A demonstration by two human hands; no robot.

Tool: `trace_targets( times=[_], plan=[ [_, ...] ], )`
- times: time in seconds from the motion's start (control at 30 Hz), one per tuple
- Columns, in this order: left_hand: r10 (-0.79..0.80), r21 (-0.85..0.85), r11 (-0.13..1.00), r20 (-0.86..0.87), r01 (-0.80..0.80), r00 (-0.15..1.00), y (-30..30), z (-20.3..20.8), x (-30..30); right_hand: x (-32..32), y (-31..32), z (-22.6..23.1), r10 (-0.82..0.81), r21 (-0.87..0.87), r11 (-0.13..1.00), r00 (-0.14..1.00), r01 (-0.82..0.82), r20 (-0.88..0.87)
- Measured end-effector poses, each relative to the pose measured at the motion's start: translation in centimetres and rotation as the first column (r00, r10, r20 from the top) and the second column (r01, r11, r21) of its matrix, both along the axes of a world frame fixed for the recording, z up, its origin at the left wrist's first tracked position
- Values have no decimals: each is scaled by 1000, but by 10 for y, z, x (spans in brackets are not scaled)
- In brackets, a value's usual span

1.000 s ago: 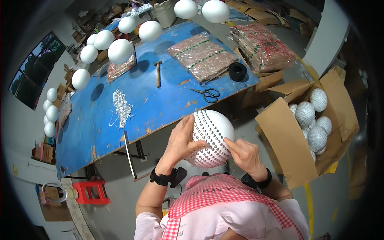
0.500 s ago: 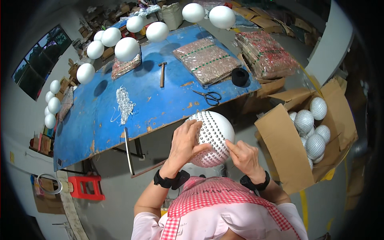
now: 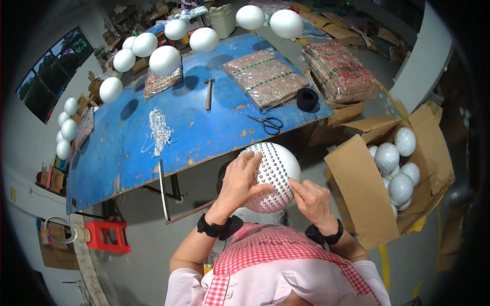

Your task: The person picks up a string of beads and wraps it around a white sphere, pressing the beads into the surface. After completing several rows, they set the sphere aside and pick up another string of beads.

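In front of my body is a white ball [image 3: 289, 159], with rows of small silver beads covering its left and middle part. My left hand [image 3: 239, 182] grips it from the left, fingers bent over the beaded rows and thumb lying across them. On the other side, my right hand [image 3: 312, 200] has its fingers curled in, with the index fingertip and thumb at the ball's right side, by the outermost beads. Whatever sits between those fingertips is too small to make out. The ball's underside is hidden.
A blue table [image 3: 204, 135] stands ahead, bearing silver bead strands [image 3: 160, 131], a hammer [image 3: 209, 94], scissors [image 3: 266, 124], a black roll [image 3: 307, 100] and a wrapped bundle [image 3: 265, 76]. White balls [image 3: 165, 60] stand along its far edges. At right, a cardboard box [image 3: 363, 191] holds several silvery balls [image 3: 400, 187].
The view has shifted slightly. Both hands keep nearly the same hold on the ball, and the beaded rows look unchanged.
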State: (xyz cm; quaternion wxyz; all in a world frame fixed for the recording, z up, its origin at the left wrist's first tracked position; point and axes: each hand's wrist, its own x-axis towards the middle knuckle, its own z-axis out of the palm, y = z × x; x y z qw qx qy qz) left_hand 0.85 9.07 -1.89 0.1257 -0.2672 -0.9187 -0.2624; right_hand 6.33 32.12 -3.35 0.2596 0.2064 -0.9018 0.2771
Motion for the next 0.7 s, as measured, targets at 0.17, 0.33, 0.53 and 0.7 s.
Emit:
trace_targets(
  times=[0.17,0.33,0.53,0.7],
  plan=[
    [-9,174,985,158,-19,987,3,-3,1,2,0,-1,-14,-14,1000,999,14,31],
    [-72,39,997,67,69,995,10,3,10,4,0,-3,-20,-25,999,999,21,34],
    [-167,-174,969,62,175,984,18,15,18,5,0,-5,-28,-91,995,997,33,66],
    [-153,-178,971,60,162,986,24,16,25,2,-1,-11,-26,-318,945,987,75,156]
  ],
)
